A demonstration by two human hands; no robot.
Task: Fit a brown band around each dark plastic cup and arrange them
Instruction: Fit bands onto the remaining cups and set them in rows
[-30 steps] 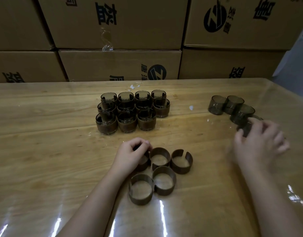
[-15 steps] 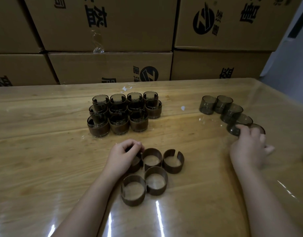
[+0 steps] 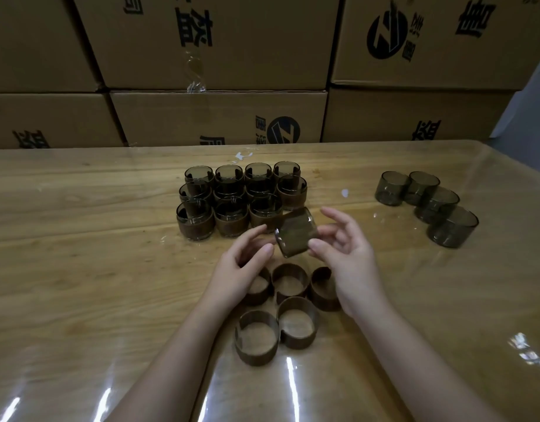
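The dark plastic cup was off the counter, tipped on its side. It was pinched across its wall between the thumb and curled middle fingers of the right grip, with the forefinger lifted clear. The left grip lay spread at the cup's 8 o'clock, fingertips close to its near edge; whether they touched it could not be told.

The cup looked light, thin-walled, rigid and smooth, so it was likely slippery. A hold across opposite walls near one end seemed best, leaving the rest of the wall free for a band to slide on.

Five brown bands, split rings that probably flex open, lay at its 6 o'clock. Banded cups stood packed together at 11 o'clock, and four bare cups curved away at 2 o'clock. Cardboard boxes were stacked beyond at 12 o'clock.
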